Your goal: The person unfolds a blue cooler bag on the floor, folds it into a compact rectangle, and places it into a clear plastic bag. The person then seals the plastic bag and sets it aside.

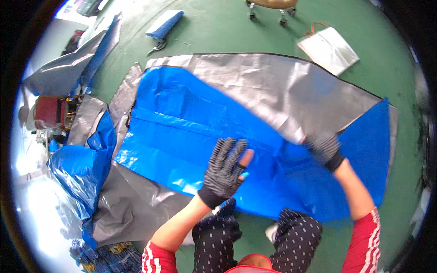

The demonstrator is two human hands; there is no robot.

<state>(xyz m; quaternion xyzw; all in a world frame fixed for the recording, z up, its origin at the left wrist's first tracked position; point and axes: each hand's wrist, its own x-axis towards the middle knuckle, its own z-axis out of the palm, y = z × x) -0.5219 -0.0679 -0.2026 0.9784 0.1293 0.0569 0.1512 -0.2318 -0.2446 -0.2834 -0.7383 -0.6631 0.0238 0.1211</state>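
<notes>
found blue-and-silver tarp (pixel 191 104) partly folded, green floor (pixel 218 32) beneath. noted left hand (pixel 222 170) empty, fingers extended over the tarp; could not determine grip of right hand (pixel 324 148), blurred at the tarp's fold. judged best: even tension, creases smoothed outward.

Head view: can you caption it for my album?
Gloved left hand and gloved right hand at a partly folded blue-and-silver tarpaulin on a green floor.
</notes>
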